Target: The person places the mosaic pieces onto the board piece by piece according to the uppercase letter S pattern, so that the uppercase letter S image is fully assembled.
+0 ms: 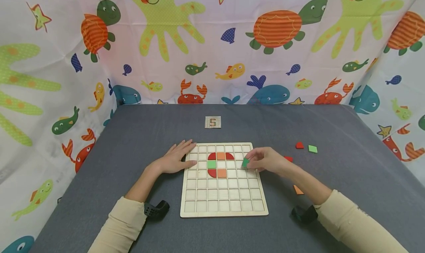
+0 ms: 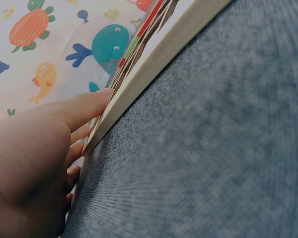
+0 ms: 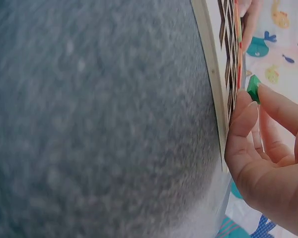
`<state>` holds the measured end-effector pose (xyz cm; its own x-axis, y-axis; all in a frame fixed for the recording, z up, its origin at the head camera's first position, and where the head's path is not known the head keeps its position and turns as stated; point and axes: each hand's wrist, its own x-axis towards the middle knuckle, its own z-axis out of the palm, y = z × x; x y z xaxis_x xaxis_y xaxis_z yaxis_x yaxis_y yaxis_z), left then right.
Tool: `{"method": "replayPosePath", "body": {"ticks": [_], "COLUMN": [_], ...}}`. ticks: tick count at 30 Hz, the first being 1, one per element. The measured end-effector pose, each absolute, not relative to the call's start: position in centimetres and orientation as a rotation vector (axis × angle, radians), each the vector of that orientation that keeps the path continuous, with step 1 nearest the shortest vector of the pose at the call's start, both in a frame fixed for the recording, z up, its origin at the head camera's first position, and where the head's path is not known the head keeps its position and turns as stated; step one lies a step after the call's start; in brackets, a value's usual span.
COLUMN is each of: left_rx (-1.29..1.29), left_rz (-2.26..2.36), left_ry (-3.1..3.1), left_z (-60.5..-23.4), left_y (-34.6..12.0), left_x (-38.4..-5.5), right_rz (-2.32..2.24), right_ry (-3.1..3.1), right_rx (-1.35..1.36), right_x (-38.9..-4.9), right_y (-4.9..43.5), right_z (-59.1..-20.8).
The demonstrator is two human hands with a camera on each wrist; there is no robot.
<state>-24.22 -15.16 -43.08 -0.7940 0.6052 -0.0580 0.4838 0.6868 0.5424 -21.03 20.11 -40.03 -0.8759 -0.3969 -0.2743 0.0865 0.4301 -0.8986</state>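
A wooden grid board [image 1: 224, 214] lies on the grey table. Its upper cells hold several coloured tiles: red rounded ones [image 1: 211, 173], two orange squares [image 1: 221, 173] and a light green square [image 1: 211, 164]. My right hand [image 1: 269, 160] pinches a dark green tile [image 1: 245, 162] between thumb and fingers, over the board's right columns. In the right wrist view the green tile [image 3: 254, 89] is tilted at the fingertips. My left hand [image 1: 174, 159] rests on the board's upper left edge, fingers spread; in the left wrist view its thumb touches the rim.
Right of the board lie loose tiles: a red one [image 1: 299, 145], a light green one [image 1: 313, 149], an orange one [image 1: 298, 190] and another red one [image 1: 288, 159] partly behind my right arm. A small pattern card [image 1: 213, 122] lies beyond the board, before a printed curtain [image 1: 212, 68].
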Motion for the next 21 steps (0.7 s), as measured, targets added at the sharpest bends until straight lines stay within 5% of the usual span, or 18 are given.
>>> {"method": "replayPosePath", "body": {"ticks": [21], "left_rx": [0.859], "left_rz": [0.731], "left_ry": [2.671], "left_z": [-42.9], "left_y": [-15.1], "left_x": [-24.1], "right_rz": [-1.309], "right_ry": [2.297], "right_rx": [-0.297], "right_x": [-20.0], "right_y": [17.3], "right_z": [-39.8]}}
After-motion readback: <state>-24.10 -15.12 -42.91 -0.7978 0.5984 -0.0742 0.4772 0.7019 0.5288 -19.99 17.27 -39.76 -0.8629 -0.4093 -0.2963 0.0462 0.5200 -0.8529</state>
